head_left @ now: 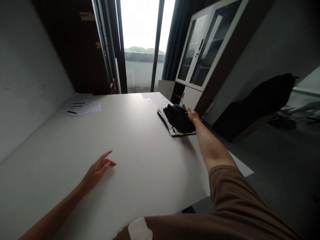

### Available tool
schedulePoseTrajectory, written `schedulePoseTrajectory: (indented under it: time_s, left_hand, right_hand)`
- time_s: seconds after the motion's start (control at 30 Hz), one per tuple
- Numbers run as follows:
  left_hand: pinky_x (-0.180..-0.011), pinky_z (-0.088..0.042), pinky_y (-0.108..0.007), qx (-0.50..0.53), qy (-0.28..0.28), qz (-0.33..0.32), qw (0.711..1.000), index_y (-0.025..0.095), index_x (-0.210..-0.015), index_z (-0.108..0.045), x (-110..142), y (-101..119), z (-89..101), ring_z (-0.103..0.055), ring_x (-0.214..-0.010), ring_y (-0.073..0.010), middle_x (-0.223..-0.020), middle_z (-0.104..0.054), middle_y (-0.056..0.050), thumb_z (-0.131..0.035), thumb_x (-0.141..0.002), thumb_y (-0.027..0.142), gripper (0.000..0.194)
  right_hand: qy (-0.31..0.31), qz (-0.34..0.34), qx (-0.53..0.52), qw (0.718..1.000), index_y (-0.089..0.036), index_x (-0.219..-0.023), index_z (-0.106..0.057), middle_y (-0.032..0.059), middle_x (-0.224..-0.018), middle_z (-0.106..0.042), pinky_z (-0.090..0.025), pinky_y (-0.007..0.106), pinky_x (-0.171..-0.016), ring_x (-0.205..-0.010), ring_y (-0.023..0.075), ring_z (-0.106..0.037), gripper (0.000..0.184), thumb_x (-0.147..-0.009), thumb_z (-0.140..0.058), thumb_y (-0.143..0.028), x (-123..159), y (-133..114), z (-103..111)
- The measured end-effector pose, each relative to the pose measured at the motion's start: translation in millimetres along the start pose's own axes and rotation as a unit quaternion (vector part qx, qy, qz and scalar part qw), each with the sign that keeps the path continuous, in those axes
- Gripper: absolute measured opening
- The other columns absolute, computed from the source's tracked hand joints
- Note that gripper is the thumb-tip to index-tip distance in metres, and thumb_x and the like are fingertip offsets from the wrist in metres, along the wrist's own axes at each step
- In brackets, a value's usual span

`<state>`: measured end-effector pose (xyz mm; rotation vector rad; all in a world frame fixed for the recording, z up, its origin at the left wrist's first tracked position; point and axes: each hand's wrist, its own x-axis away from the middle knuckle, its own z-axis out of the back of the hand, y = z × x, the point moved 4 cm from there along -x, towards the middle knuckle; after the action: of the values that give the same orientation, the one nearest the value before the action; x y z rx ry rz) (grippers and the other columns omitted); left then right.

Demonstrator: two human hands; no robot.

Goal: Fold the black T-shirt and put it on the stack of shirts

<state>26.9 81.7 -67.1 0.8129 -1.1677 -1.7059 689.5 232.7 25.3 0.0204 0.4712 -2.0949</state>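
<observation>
My right hand (193, 116) reaches out to the right side of the white table (132, 140), its fingers closed on a black cloth (176, 118), perhaps a garment. The cloth lies bunched on top of a stack of white papers or folders (167, 123) with a dark bottom edge. On the left half of the table, my left hand (100, 166) hovers at or just above the surface, fingers apart and holding nothing. Whether it touches the table I cannot tell.
Printed sheets (81, 106) lie at the far left corner, and more paper (155, 98) at the far edge. Beyond the right side stands a white glass-door cabinet (197, 53) with a lower door open. A dark covered shape (257, 103) stands farther right.
</observation>
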Motion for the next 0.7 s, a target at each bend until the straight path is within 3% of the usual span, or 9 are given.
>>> schedulePoseTrajectory:
  time_s: [0.1,0.2,0.3,0.43,0.57,0.7]
  left_hand:
    - [-0.103,-0.047,-0.039,0.012,0.004,-0.003,1.0,0.017,-0.156,-0.037,-0.3,-1.0,-0.3,-0.07,-0.103,-0.0235,-0.104,-0.076,-0.009,-0.055,-0.097,0.05,0.069]
    - [-0.103,-0.047,-0.039,0.008,0.003,-0.001,1.0,0.018,-0.157,-0.035,-0.4,-2.7,-0.1,-0.07,-0.103,-0.0233,-0.106,-0.076,-0.009,-0.055,-0.097,0.049,0.07]
    - [-0.104,-0.047,-0.04,0.002,-0.002,0.0,1.0,0.019,-0.158,-0.034,0.0,-2.3,0.2,-0.069,-0.105,-0.0234,-0.107,-0.076,-0.009,-0.054,-0.098,0.049,0.07]
    - [-0.105,-0.045,-0.041,0.0,-0.002,0.003,1.0,0.019,-0.158,-0.033,0.7,1.1,0.1,-0.069,-0.105,-0.0239,-0.106,-0.075,-0.009,-0.053,-0.098,0.05,0.071]
    - [-0.104,-0.046,-0.041,0.005,-0.003,0.001,1.0,0.017,-0.157,-0.034,1.2,3.6,-0.7,-0.069,-0.103,-0.0235,-0.105,-0.074,-0.009,-0.054,-0.098,0.051,0.071]
    - [-0.104,-0.046,-0.041,0.011,-0.002,-0.005,1.0,0.017,-0.157,-0.035,2.0,8.4,-0.1,-0.069,-0.102,-0.0233,-0.104,-0.075,-0.008,-0.055,-0.097,0.05,0.071]
  right_hand:
    - [-0.015,-0.046,0.034,0.998,-0.018,-0.12,-0.077,0.018,-0.125,-0.07,-0.05,0.038,-0.095,-0.116,0.0325,-0.066,0.049,-0.101,-0.046,-0.051,-2.3,19.9,1.8]
    - [0.003,-0.043,0.094,0.995,-0.016,-0.121,-0.075,0.0206,-0.145,-0.056,-0.049,0.044,-0.099,-0.125,0.036,-0.057,0.045,-0.093,-0.062,-0.048,6.1,17.9,1.9]
    - [0.067,0.044,0.091,0.993,-0.017,-0.127,-0.072,0.0185,-0.154,-0.045,-0.044,0.048,-0.106,-0.133,0.0364,-0.048,0.044,-0.095,-0.057,-0.043,31.6,-11.2,-2.5]
    - [0.163,0.165,0.015,0.973,-0.014,-0.14,-0.059,0.0189,-0.144,-0.053,-0.04,0.046,-0.109,-0.126,0.0333,-0.051,0.048,-0.103,-0.04,-0.036,93.0,-58.9,-13.5]
    - [0.148,0.221,0.038,0.963,-0.019,-0.144,-0.053,0.0201,-0.148,-0.05,-0.04,0.051,-0.106,-0.13,0.0395,-0.045,0.05,-0.1,-0.047,-0.043,143.6,-84.9,-33.3]
    - [0.133,0.191,0.08,0.969,-0.019,-0.139,-0.051,0.0232,-0.15,-0.046,-0.04,0.053,-0.103,-0.13,0.0416,-0.045,0.048,-0.097,-0.055,-0.039,148.5,-83.5,-43.9]
